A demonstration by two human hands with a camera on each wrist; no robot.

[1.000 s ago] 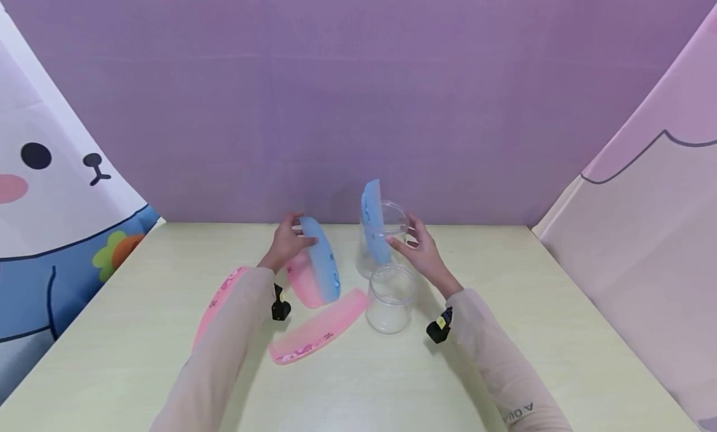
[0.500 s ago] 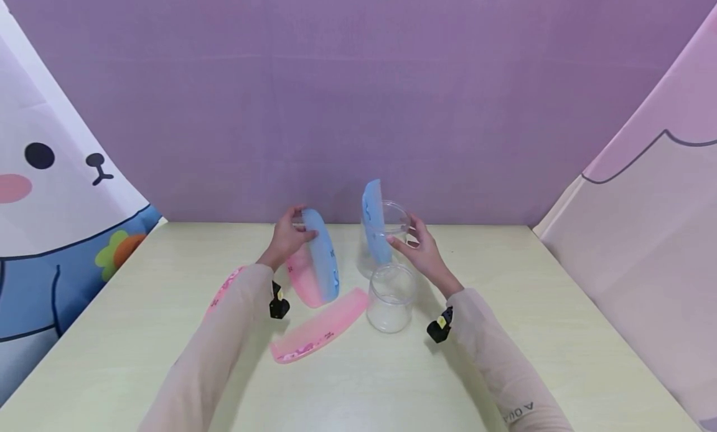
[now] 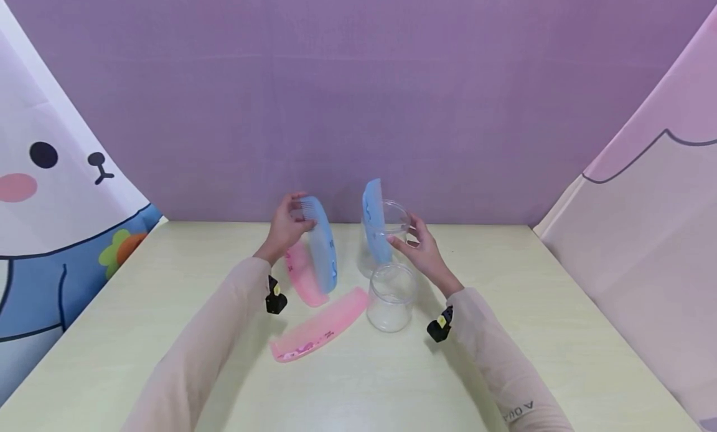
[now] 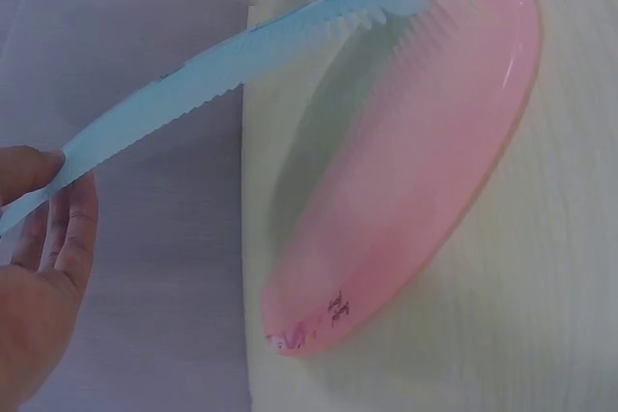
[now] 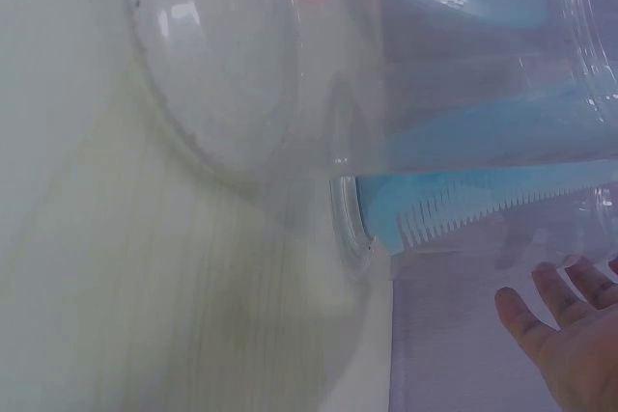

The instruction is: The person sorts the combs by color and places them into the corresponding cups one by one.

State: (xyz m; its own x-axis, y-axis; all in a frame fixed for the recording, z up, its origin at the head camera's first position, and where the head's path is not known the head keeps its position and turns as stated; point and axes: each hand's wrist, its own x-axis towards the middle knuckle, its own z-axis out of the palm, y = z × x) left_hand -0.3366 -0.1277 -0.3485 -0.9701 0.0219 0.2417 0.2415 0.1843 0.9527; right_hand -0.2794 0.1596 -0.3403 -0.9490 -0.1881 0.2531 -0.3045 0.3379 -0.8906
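My left hand [image 3: 287, 228] pinches a blue comb [image 3: 323, 248] near its upper end between thumb and fingers. The comb is raised and tilted; in the left wrist view its shadow falls beside a pink comb [image 4: 415, 161] lying on the table. My right hand [image 3: 421, 248] holds the rear clear jar [image 3: 398, 217] by its side near the rim, thumb in front and fingers behind. Another blue comb [image 3: 374, 217] stands upright in that jar, its top above the rim. In the right wrist view its teeth [image 5: 454, 214] show through the jar wall.
A second clear jar [image 3: 390, 304] stands right in front of the rear one. A further pink comb [image 3: 319, 326] lies flat with its end by this jar. The pale tabletop [image 3: 358, 394] ends at a purple backdrop [image 3: 358, 96].
My left hand has lifted the blue comb up and away from the pink comb under it. The left forearm now covers the leftmost pink comb. My right hand has stayed at the jar.
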